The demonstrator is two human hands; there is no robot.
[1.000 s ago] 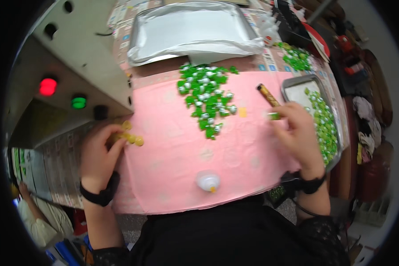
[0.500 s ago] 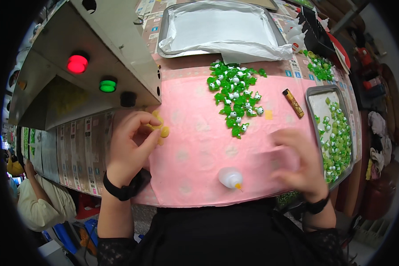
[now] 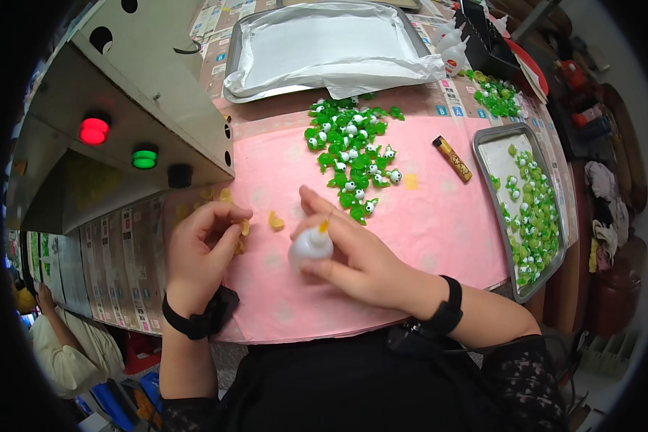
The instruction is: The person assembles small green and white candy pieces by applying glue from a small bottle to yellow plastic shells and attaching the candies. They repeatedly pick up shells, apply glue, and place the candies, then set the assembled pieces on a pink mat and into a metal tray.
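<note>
The hands are apart at the middle of the frame: the right hand is closed round a white squeeze bottle, its yellow tip pointing up, while the left hand, left of centre, brings thumb and forefinger almost together beside small yellow pieces; whether they grip one, I cannot tell. A loose yellow piece lies between the hands on the pink cloth. With the tip uncapped-looking, a hard squeeze or a tilt could dribble onto the cloth or fingers, and a sweep of the right knuckles could scatter the heap of green figures with white eyeballs just above them. Right of centre lies a gold-and-black stick; beyond it, a metal tray of green figures sits close to the table's right edge, where an elbow knock might shift it. A paper-lined tray fills the top, and a metal housing with red and green lamps stands upper left.
</note>
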